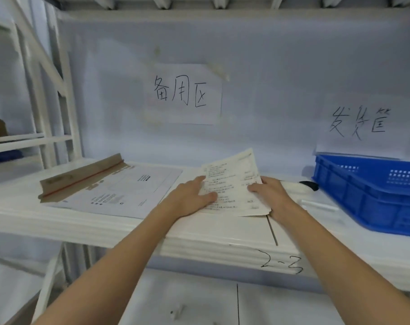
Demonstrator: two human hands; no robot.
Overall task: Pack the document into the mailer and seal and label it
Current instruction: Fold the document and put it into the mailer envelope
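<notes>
A thin stack of printed sheets, the document [232, 181], is tilted up off the white shelf [129, 226] near its middle. My left hand [190, 198] lies flat on its left part, fingers straight. My right hand [269, 195] holds its right edge, thumb on top and fingers underneath. The white cardboard mailer [119, 191] lies flat to the left, its brown flap [82, 177] with a red tear strip standing open at the far end.
A blue plastic crate [373, 191] stands at the right of the shelf. Between it and the document lie a black object [309, 185] and a white pen-like stick [319, 205]. Handwritten paper signs [183, 95] hang on the back wall. White rack posts [65, 102] rise at the left.
</notes>
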